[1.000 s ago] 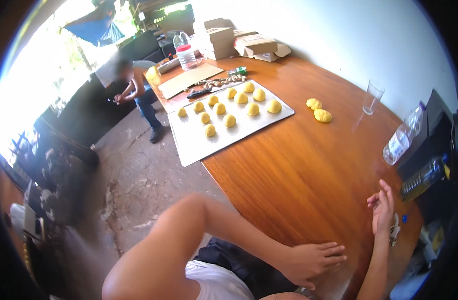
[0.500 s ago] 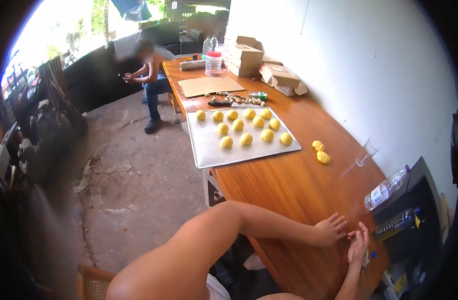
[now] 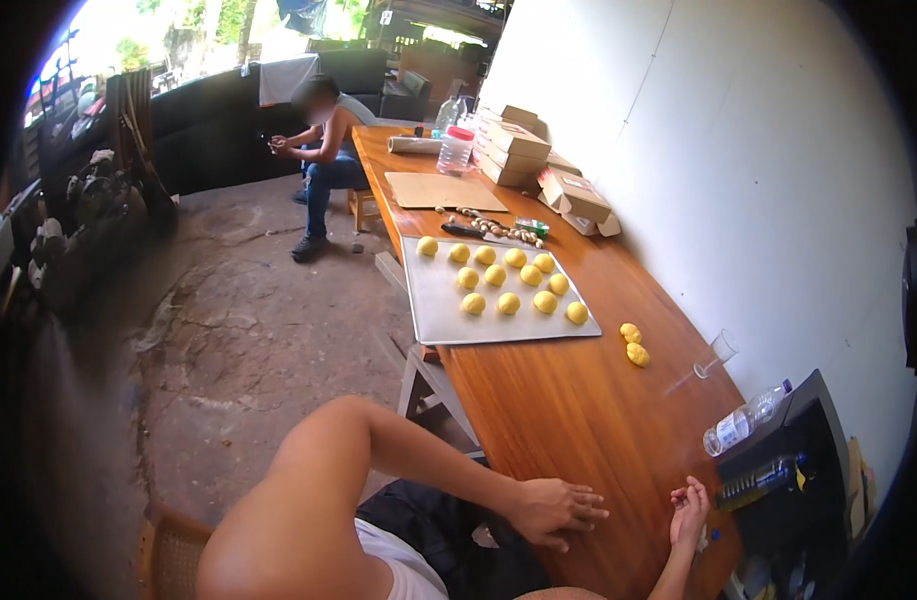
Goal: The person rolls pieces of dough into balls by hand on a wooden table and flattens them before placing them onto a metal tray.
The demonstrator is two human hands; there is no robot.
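My left hand is laid palm down on the wooden table near its front edge, fingers spread and holding nothing. My right hand rests to the right, palm partly turned up, fingers loosely curled but apart, with nothing visible in it. Beyond the hands, a metal baking tray carries several rows of yellow dough balls. Two rougher lumps of yellow dough lie on the bare wood right of the tray.
By the wall stand a drinking glass, a lying clear plastic bottle and a dark bottle. Behind the tray are a black-handled knife, a brown board, a red-lidded jar and cardboard boxes. A person sits at the far end.
My left hand has moved left, away from my right hand, and flattened onto the table. The right hand has stayed near the table's right side. The view has shifted slightly.
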